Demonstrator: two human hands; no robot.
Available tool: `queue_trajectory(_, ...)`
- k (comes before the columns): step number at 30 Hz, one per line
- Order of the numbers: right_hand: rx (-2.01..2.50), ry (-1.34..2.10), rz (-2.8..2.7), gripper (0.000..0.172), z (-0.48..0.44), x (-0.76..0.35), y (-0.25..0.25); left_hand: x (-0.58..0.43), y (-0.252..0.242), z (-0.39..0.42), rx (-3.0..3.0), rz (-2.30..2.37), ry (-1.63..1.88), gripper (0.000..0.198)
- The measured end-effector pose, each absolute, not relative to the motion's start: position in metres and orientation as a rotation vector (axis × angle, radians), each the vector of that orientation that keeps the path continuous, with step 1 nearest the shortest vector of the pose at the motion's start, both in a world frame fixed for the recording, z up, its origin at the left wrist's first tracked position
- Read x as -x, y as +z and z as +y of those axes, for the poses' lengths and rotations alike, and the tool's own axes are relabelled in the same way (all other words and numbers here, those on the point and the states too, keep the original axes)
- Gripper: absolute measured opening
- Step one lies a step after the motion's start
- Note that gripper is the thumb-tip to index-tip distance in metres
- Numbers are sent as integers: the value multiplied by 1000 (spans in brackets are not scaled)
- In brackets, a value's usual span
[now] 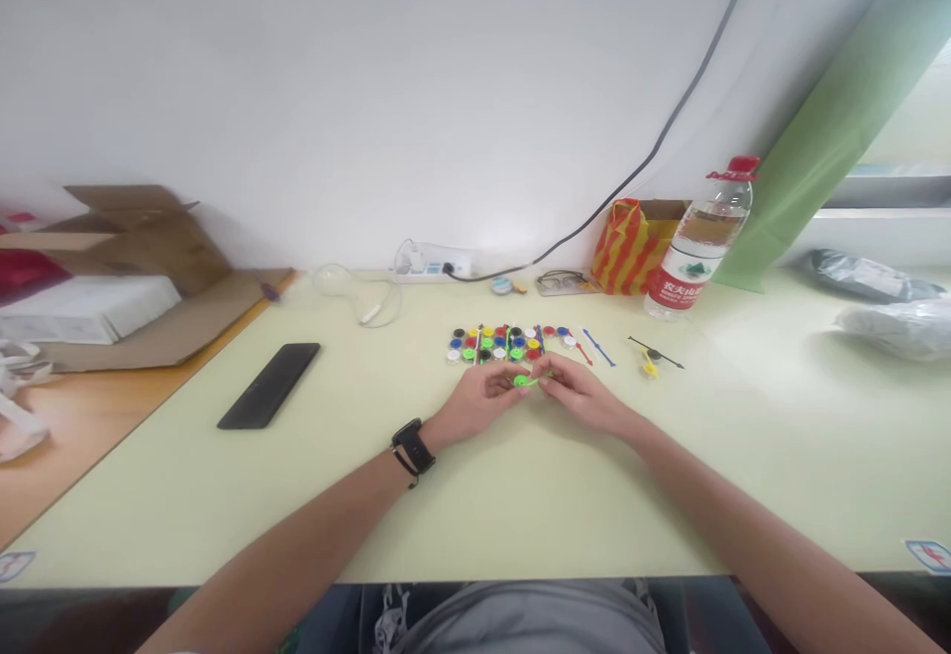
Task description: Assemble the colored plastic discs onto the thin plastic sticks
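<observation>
My left hand (481, 398) and my right hand (578, 392) meet over the pale green table (520, 476), fingers pinched together on a small bright green plastic piece (524, 380). Both hands are closed on it. A black watch sits on my left wrist. Just beyond my fingers lies a cluster of small coloured round caps (499, 342) in red, blue, green, yellow, black and white. To the right of them lie thin red and blue sticks (596, 346) and a yellow and black small piece (652, 361).
A black phone (269, 384) lies at the left. A water bottle (698, 250), a striped bag (625, 246), glasses (566, 281) and a power strip (435, 264) with cable stand along the wall. Cardboard boxes (141, 238) are far left, plastic bags (892, 317) far right.
</observation>
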State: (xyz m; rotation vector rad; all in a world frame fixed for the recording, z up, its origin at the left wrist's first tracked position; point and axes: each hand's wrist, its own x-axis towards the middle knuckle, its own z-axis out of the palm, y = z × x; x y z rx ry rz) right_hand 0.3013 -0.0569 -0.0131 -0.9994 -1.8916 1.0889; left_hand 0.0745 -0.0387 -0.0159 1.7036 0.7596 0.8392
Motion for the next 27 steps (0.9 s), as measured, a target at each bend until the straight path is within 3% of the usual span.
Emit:
queue_trajectory(12, 1017, 850, -1950, 15, -52, -304, -12, -73, -17, -39, -1988, 784, 930, 29)
queue_trajectory(27, 1082, 925, -1938, 14, -50, -308, -11, -71, -16, -37, -2069, 776, 995, 20)
